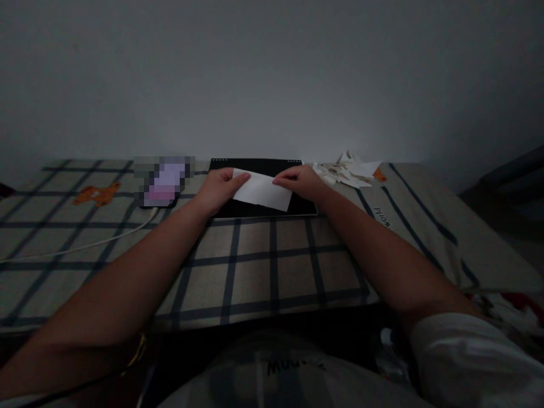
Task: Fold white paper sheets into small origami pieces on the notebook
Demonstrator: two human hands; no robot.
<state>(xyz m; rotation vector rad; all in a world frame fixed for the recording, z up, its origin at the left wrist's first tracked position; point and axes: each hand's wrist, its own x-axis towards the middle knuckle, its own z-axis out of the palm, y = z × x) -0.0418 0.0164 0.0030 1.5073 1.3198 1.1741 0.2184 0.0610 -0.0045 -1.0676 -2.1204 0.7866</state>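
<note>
Grey wall (pixel 272 79) is rising, dimly lit, behind a checked, cloth-topped bench (pixel 250 272). The left hand (pixel 216 190) is closing in a pinch: its thumb is lying on the near face of a white paper slip (pixel 263 192), while its fingers are passing behind the slip's left end. The right hand (pixel 302 178) is likewise pinching, almost closed, its thumb and index finger gripping the slip's upper edge toward the right, the remaining fingers curling inward. Between the two hands the slip is slanting, its right end lower. Below both hands a black board (pixel 246 210) is lying on the bench; whether the slip is touching it cannot be told. Just beside the right hand, to its right, a heap of torn paper scraps (pixel 351 170) is lying loosely. To the left of the left hand, a phone (pixel 165 181), its screen pixelated, is resting on the bench, and a white cable (pixel 114 239) is trailing from its near end. Farther left of that hand, an orange print (pixel 97 195) is showing.
</note>
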